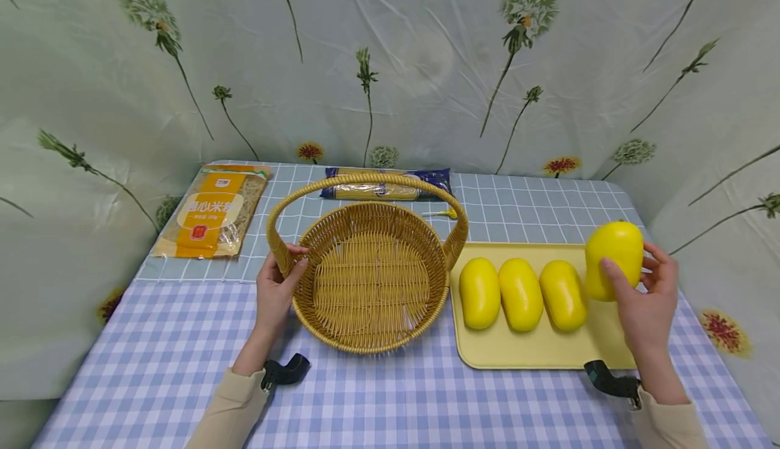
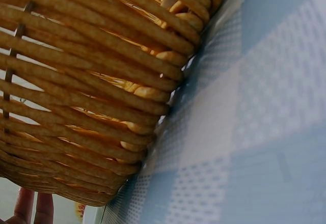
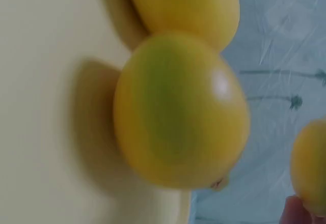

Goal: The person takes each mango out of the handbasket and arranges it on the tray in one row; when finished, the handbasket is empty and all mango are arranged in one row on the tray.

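Note:
A round wicker basket [image 1: 372, 280] with a tall arched handle stands in the middle of the table. My left hand [image 1: 275, 293] grips its left rim at the foot of the handle; in the left wrist view, fingertips [image 2: 43, 208] show beyond the woven wall. Over the right end of a pale yellow tray [image 1: 518, 359], my right hand [image 1: 653, 313] holds a yellow mango [image 1: 615, 256] upright, thumb on the near side. Three more mangoes lie in a row on the tray, the closest being the right one [image 1: 564, 296]. In the right wrist view the held mango [image 3: 311, 168] is partly cut off.
Behind the basket lies a blue-and-yellow packet [image 1: 384, 191], with a small yellow-headed item [image 1: 451, 213] close by. An orange and clear food bag [image 1: 210, 212] rests at the back left. A dandelion-print curtain [image 1: 414, 63] hangs behind the checked tablecloth [image 1: 378, 401].

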`<action>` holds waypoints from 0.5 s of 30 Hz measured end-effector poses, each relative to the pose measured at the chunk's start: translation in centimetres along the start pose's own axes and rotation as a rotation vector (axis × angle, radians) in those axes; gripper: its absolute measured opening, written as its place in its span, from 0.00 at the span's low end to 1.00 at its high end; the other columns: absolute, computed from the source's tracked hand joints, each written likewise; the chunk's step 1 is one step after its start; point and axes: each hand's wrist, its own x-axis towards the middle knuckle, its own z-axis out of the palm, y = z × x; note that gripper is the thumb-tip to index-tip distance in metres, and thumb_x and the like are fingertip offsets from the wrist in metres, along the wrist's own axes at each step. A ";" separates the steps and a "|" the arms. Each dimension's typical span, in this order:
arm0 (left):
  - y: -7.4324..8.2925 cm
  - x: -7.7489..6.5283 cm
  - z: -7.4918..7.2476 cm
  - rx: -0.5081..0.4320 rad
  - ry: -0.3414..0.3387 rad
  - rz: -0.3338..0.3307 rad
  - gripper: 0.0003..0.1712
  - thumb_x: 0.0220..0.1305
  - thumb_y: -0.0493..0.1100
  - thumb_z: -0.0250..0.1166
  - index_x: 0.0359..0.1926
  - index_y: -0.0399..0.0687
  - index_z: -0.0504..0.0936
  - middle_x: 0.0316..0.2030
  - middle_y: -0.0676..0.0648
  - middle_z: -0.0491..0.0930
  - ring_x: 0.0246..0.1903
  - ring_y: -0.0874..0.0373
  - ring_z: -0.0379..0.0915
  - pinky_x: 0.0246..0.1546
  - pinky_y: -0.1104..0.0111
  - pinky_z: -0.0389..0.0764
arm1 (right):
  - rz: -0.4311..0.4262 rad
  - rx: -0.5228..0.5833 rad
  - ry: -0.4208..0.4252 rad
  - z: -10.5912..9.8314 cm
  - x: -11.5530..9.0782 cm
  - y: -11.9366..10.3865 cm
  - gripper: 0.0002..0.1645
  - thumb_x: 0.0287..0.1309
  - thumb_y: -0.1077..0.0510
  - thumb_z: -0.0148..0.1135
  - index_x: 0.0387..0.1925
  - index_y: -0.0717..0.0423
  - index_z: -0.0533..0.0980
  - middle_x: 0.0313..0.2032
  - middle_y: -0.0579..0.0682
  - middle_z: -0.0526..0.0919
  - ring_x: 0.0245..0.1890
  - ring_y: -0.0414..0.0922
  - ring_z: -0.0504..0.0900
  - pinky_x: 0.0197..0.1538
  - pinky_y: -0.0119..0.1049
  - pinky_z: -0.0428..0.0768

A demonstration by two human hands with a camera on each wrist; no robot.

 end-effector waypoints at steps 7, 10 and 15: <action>0.0 0.0 0.0 -0.014 0.003 0.001 0.12 0.61 0.21 0.56 0.46 0.19 0.67 0.41 0.50 0.79 0.47 0.59 0.73 0.48 0.72 0.71 | 0.149 -0.016 -0.006 -0.8 0.7 1.1 0.32 0.58 0.57 0.65 0.62 0.41 0.66 0.41 0.37 0.68 0.38 0.35 0.65 0.39 0.25 0.64; 0.0 -0.1 0.0 -0.020 0.004 0.002 0.12 0.61 0.21 0.56 0.46 0.19 0.67 0.41 0.50 0.79 0.47 0.58 0.73 0.48 0.72 0.71 | 0.187 -0.049 -0.027 -1.0 1.0 1.6 0.32 0.59 0.54 0.64 0.64 0.41 0.64 0.41 0.35 0.66 0.38 0.33 0.63 0.41 0.27 0.61; 0.0 0.0 0.1 -0.012 0.003 0.009 0.12 0.61 0.21 0.56 0.46 0.19 0.67 0.41 0.52 0.79 0.47 0.59 0.73 0.47 0.72 0.71 | 0.246 -0.136 -0.081 -1.3 1.7 2.5 0.35 0.59 0.49 0.63 0.66 0.43 0.62 0.42 0.34 0.64 0.37 0.33 0.62 0.41 0.28 0.60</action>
